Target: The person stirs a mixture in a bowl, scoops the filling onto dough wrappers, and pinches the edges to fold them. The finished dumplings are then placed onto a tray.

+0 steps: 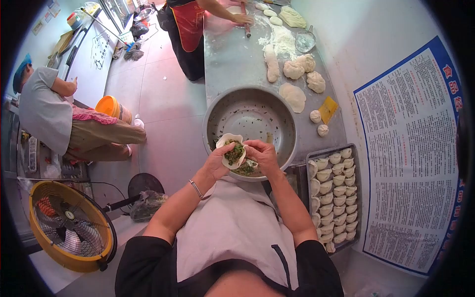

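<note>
My left hand (215,162) cups a round dough wrapper (225,138) with a mound of chopped green filling (234,155) on it. My right hand (264,157) is closed at the wrapper's right edge, thumb and fingertips together in a pinch. Both hands are above the near side of a large metal bowl (289,114). Bits of green cling to the bowl's inside, and more filling (245,170) shows low in it, below the wrapper. The fingers beneath the wrapper are hidden.
Right of the bowl, a tray (357,198) holds rows of folded dumplings (339,201). Dough lumps (294,70) and flat wrappers (293,97) lie beyond on the metal table (222,64). A co-worker's hand (242,19) rests on a rolling pin (246,27). A yellow fan (71,225) stands left.
</note>
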Demonstrator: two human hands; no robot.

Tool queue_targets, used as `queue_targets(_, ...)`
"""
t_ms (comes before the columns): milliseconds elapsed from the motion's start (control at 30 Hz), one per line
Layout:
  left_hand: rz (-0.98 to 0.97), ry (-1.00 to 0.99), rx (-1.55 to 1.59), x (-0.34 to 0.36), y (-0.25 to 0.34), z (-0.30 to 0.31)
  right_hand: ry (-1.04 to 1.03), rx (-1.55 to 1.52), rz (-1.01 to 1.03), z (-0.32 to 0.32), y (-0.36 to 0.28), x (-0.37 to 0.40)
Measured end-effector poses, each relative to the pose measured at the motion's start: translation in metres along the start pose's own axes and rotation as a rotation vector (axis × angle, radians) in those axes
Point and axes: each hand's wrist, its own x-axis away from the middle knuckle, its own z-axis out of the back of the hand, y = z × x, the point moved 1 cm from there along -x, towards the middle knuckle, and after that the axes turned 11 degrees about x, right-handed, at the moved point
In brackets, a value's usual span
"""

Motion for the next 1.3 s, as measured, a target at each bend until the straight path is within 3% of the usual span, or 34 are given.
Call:
queue_targets(133, -0.017, 0.036, -0.216, 0.001, -0.002, -0.004, 0.038, 0.046, 0.07, -0.001, -0.009, 0.005)
queue_targets(233, -0.037, 0.058, -0.415, 0.003, -0.002, -0.013, 0.12, -0.114, -0.045, -0.001, -0.011, 0.002)
queue_targets(333, 0.015, 0.036, -0.533, 0.0, -0.001, -0.01, 0.001, -0.162, -0.184, 0.006, -0.003, 0.0)
queue_targets(433, 0.089, -0.01, -0.559, -0.002, 0.002, -0.015, 0.025, 0.253, 0.162, 0.006, -0.011, 0.004)
queue_targets(533, 0.128, -0.041, -0.654, -0.002, 0.003, -0.022, 0.058, 0.232, 0.07, 0.006, -0.026, 0.006)
queue_targets(633, 0.162, -0.072, -0.732, -0.001, 0.005, -0.024, -0.042, 0.104, -0.044, 0.007, -0.03, 0.003)
queue_targets(733, 0.223, -0.058, -0.775, 0.003, 0.008, -0.03, -0.045, 0.395, 0.217, 0.009, -0.018, 0.005)
queue_targets(833, 0.261, -0.09, -0.913, 0.002, 0.011, -0.026, -0.079, 0.562, 0.315, 0.011, -0.027, 0.008)
queue_targets(867, 0.268, -0.114, -0.976, 0.0, 0.013, -0.024, -0.128, 0.514, 0.233, 0.012, -0.03, 0.007)
queue_targets(933, 0.252, -0.214, -0.997, -0.003, 0.018, -0.025, -0.226, 0.419, 0.069, 0.013, -0.034, 0.004)
queue_targets(967, 0.241, -0.266, -1.01, -0.004, 0.021, -0.026, -0.149, 0.298, 0.032, 0.013, -0.03, 0.004)
queue_targets(1067, 0.234, -0.127, -0.317, 0.002, 0.025, -0.001, 0.031, 0.025, -0.057, 0.006, -0.005, 0.007)
queue_targets(1133, 0.001, -0.044, -0.342, 0.007, 0.005, 0.0, 0.091, -0.031, -0.085, -0.003, 0.005, 0.011)
queue_targets(1167, -0.115, -0.003, -0.353, 0.009, -0.004, 0.001, 0.136, 0.179, 0.086, -0.005, 0.003, 0.011)
queue_targets(1233, -0.15, 0.035, -0.467, 0.009, -0.011, -0.001, 0.22, 0.6, 0.428, -0.01, -0.008, 0.014)
queue_targets(1300, -0.158, 0.07, -0.601, 0.01, -0.015, -0.003, 0.156, 0.532, 0.329, -0.008, -0.011, 0.012)
